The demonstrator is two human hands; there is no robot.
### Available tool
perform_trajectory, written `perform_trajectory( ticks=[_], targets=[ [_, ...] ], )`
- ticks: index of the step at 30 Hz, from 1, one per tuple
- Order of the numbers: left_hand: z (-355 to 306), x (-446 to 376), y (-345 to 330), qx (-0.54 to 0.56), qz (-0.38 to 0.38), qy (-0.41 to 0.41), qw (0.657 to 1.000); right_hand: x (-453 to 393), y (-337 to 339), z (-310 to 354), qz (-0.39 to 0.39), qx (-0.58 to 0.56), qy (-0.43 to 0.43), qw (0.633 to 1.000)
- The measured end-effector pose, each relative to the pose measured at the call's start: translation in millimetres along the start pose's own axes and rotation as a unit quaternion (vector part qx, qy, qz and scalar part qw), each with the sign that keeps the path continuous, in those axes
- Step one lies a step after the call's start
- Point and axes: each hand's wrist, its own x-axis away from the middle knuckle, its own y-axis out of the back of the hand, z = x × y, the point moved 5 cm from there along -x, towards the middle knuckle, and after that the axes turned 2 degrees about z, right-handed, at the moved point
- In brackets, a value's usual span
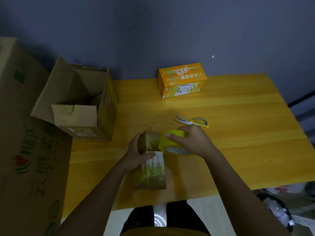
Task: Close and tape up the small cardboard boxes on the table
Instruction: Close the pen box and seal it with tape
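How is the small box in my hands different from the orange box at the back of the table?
The small box is held by the left hand, near the front; the orange box stands untouched at the back. The small box looks brownish, the orange box bright. Both look closed.

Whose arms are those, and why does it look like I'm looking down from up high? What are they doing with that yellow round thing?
There is no machine here, just a person. The one picture comes from a camera worn on their head, so you look down along their own arms at a yellow wooden table. The left hand holds a small cardboard box steady. The right hand grips a roll of yellow tape pressed against the box's far end, to tape it. Behind the hands lie scissors, and farther back stands a closed orange box. At the left table edge sits a bigger open box, flaps up.
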Motion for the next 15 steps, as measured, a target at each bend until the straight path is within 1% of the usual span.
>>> perform_trajectory(
  ticks=[2,3,4,5,6,8,9,10,12,15],
  targets=[
    [6,2,1,0.068,0.02,0.012,0.997,-6,-2,29,0.017,0.068,0.038,0.997],
    [9,4,3,0.072,0.026,0.017,0.997,-9,-4,41,0.025,0.092,0.048,0.994],
    [10,6,7,0.05,0.025,0.014,0.998,-10,-6,50,0.032,0.106,0.051,0.993],
    [9,8,12,-0.003,0.016,-0.003,1.0,-11,-8,56,0.036,0.113,0.053,0.991],
    [6,8,18,-0.081,0.007,-0.035,0.996,-12,-11,62,0.041,0.12,0.059,0.99],
    [-5,8,22,-0.241,-0.009,-0.12,0.963,-12,-17,71,0.047,0.152,0.071,0.985],
    [-11,8,20,-0.293,-0.01,-0.144,0.945,-12,-19,73,0.054,0.164,0.072,0.982],
    [-16,7,16,-0.317,-0.008,-0.146,0.937,-12,-20,74,0.067,0.163,0.067,0.982],
    [-20,8,9,-0.31,-0.012,-0.126,0.942,-14,-18,70,0.1,0.122,0.05,0.986],
    [-17,12,8,-0.272,-0.015,-0.149,0.951,-15,-14,64,0.121,0.005,0.042,0.992]
  ],
)
